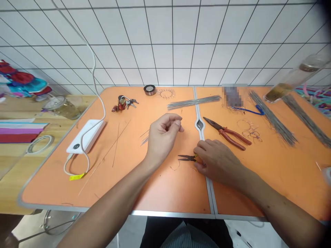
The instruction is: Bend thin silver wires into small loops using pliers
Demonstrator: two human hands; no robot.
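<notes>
My left hand is raised over the middle of the orange table, its fingers curled and the thumb pressed against the index finger. Whatever it pinches, if anything, is too small to make out. My right hand is wrapped round the yellow handles of small needle-nose pliers, whose dark jaws point left and stand slightly apart. A thin bent piece of wire lies below the jaws. Larger pliers with red handles rest beyond my right hand. Several short wires lie partly hidden behind my left hand.
Bundles of straight wire lie at the back and right. A white power bank with a cable, keys, a tape roll and wire rings surround the hands. A tilted-looking glass bottle stands back right.
</notes>
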